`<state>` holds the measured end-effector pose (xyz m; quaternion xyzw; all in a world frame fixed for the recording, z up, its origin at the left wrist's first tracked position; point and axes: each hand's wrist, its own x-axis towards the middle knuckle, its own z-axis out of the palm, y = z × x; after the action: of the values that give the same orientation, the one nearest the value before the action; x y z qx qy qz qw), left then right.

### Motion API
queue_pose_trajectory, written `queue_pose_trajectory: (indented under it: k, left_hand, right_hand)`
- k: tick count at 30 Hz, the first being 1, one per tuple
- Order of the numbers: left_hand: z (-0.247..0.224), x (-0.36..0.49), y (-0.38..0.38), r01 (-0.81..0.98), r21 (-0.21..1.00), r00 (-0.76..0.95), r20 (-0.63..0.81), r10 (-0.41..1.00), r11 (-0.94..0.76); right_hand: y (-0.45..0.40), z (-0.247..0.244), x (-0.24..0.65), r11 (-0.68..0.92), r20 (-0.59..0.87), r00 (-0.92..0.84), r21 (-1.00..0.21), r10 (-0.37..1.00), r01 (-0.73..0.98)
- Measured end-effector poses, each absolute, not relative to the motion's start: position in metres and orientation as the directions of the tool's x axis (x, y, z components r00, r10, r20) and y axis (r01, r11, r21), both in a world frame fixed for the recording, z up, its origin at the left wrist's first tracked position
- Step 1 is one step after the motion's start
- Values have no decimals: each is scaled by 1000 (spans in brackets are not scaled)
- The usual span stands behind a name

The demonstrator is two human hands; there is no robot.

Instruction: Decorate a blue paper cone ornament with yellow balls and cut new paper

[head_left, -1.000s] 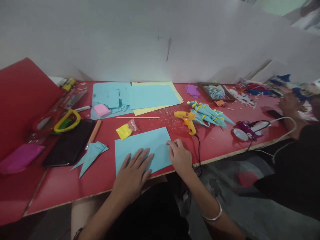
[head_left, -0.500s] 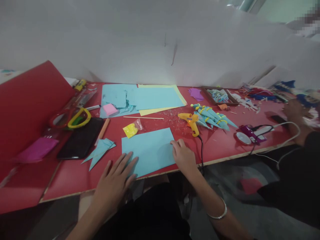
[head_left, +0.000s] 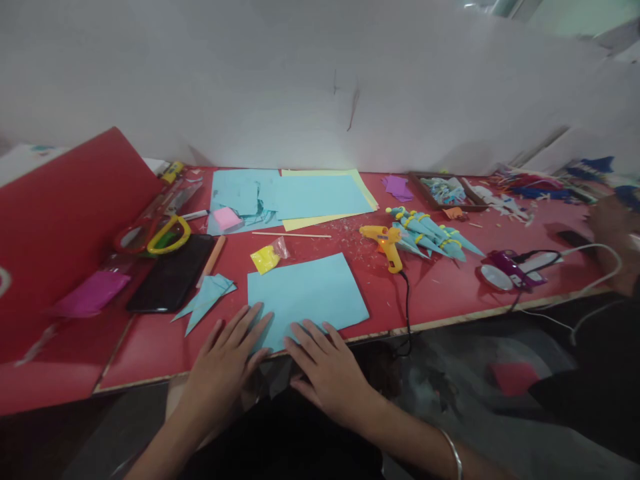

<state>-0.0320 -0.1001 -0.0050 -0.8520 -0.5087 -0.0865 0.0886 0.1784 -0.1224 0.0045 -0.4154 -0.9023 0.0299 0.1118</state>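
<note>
A light-blue sheet of paper (head_left: 310, 287) lies near the front edge of the red table. My left hand (head_left: 227, 357) rests with fingers spread over its lower left corner. Along its near edge lies my right hand (head_left: 327, 367), fingers stretched out flat on the paper. Neither hand grips anything. To the left are folded blue paper cones (head_left: 207, 297). Just beyond the sheet sit a small packet of yellow slips (head_left: 266, 258) and a thin wooden stick (head_left: 291, 235). A yellow glue gun (head_left: 385, 243) lies right of the sheet, its black cord hanging over the edge.
At left are a black phone (head_left: 170, 277), yellow-handled scissors (head_left: 171, 235) and a red board (head_left: 65, 233). Blue and yellow sheets (head_left: 325, 197) lie at the back. Decorated blue cones (head_left: 435, 233), a tray (head_left: 447, 193) and a purple lamp (head_left: 507, 268) stand right, near another person's arm (head_left: 613, 240).
My right hand has moved left from the sheet's right edge to its near edge, its fingers now stretched flat. My left hand stays on the lower left corner.
</note>
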Motion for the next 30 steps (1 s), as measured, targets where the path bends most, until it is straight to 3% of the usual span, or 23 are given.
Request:
queue_pose_trajectory:
  k: [18, 24, 30]
  left_hand:
    - [-9, -40, -99, 860, -91, 502, 324, 802, -502]
    - [-3, -37, -101, 786, -127, 613, 287, 736, -605]
    - [25, -27, -93, 679, -88, 723, 249, 644, -728]
  right_hand:
    - [-133, -8, 263, 287, 196, -310, 139, 930, 948]
    - [-119, 9, 242, 355, 279, -356, 59, 892, 933]
    - [-101, 25, 196, 627, 405, -567, -18, 717, 779]
